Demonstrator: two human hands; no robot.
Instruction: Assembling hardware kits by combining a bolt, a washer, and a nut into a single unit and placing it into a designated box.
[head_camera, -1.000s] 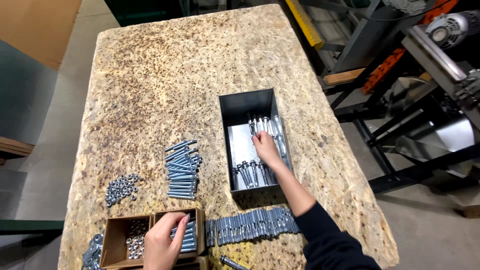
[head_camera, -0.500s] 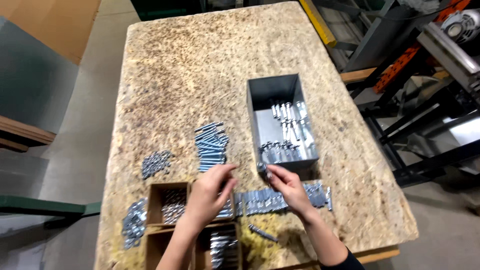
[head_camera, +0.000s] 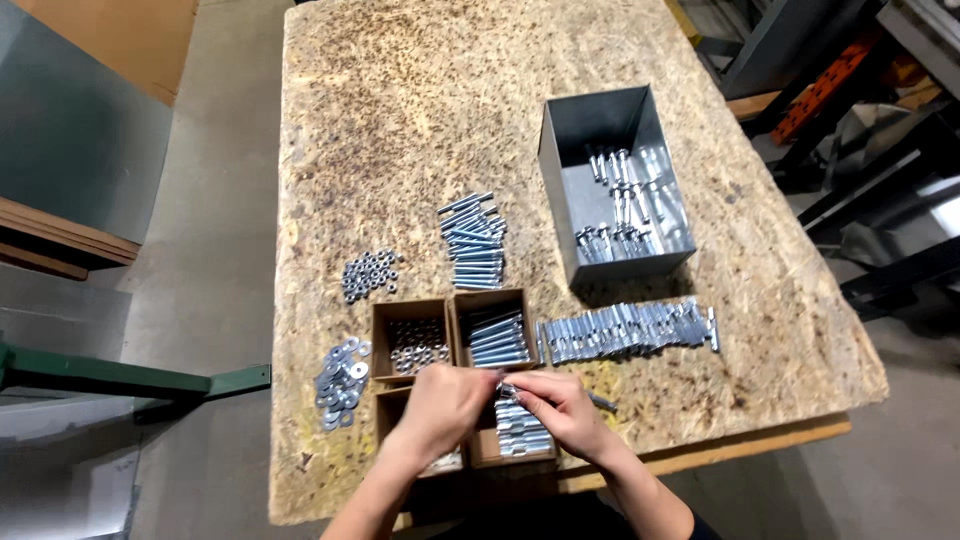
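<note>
Both hands met at the lower middle of the frame, above a cluster of small cardboard boxes (head_camera: 415, 315). Left hand (head_camera: 445, 405) had its fingers curled in toward the right hand (head_camera: 555, 405), and the two pinched a small silver bolt (head_camera: 507, 388) between their fingertips; whether a nut sat on it could not be told. Just below the hands, one box held a pile of finished bolts (head_camera: 520, 432). Above them, one box held nuts (head_camera: 418, 345) and its neighbour held long bolts (head_camera: 497, 340). To the right of the boxes, a long row of bolts (head_camera: 625, 330) lay side by side on the surface (head_camera: 400, 120). A stack of bolts (head_camera: 472, 242) lay at the frame's centre, with a loose heap of nuts (head_camera: 368, 274) to its left and washers (head_camera: 340, 382) lower left. A grey metal bin (head_camera: 600, 125) at upper right held more bolts.
</note>
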